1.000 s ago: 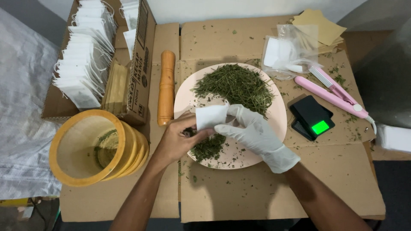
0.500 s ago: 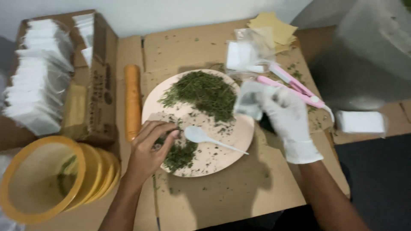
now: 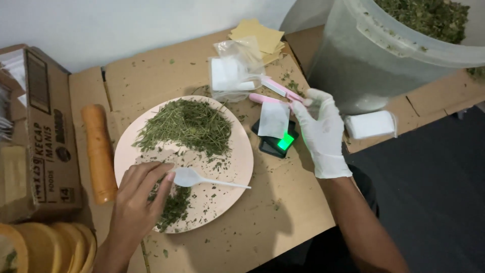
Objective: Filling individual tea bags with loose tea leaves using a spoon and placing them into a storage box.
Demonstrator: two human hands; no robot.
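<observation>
Dried green herb [image 3: 188,126] is heaped on a round pink plate [image 3: 237,167]; more fills a large translucent bucket [image 3: 374,65] at the far right. A white sachet [image 3: 274,120] is laid on a small black scale [image 3: 277,143], near a pink sealer [image 3: 275,96]. A white plastic spoon [image 3: 194,178] is pinched in the bare left hand [image 3: 139,202]. The gloved right hand [image 3: 321,129] is loosely curled, its fingertips touching the sealer.

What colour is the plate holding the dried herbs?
Pale pink plate, strewn with green dried herbs; clearest in the head view.
</observation>
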